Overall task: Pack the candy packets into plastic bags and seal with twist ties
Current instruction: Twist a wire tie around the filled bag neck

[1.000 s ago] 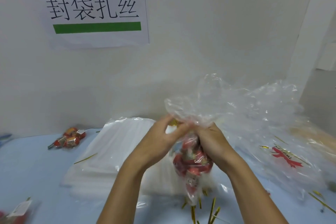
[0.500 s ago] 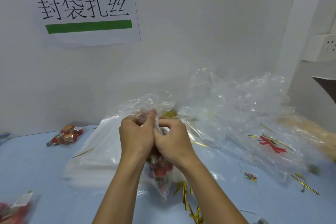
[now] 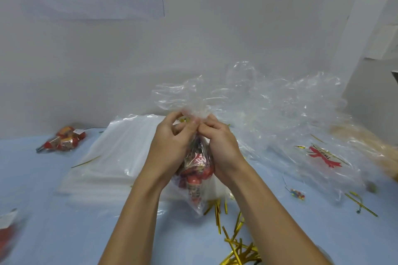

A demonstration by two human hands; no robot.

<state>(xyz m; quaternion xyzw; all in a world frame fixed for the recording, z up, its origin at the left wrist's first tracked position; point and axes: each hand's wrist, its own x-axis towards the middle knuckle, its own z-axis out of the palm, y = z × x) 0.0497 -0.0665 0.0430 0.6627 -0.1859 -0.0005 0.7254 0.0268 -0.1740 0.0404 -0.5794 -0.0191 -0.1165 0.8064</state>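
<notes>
A clear plastic bag [image 3: 195, 180] filled with red candy packets hangs between my hands above the table. My left hand [image 3: 170, 146] and my right hand [image 3: 220, 146] both pinch its gathered neck, fingertips meeting at the top. The bag's loose mouth [image 3: 183, 97] flares up above my fingers. Gold twist ties [image 3: 237, 241] lie scattered on the blue table below and to the right. I cannot tell if a tie is on the neck.
A stack of flat clear bags [image 3: 120, 153] lies behind my left arm. Crumpled clear plastic [image 3: 290, 127] with a red bow print fills the right. A tied candy bag [image 3: 62, 141] sits at far left, another at the bottom-left edge [image 3: 6, 232]. The wall stands close behind.
The bag's mouth, bunched low half a second ago, now stands up above my fingers. Both hands have kept pinching the neck and shifted slightly right.
</notes>
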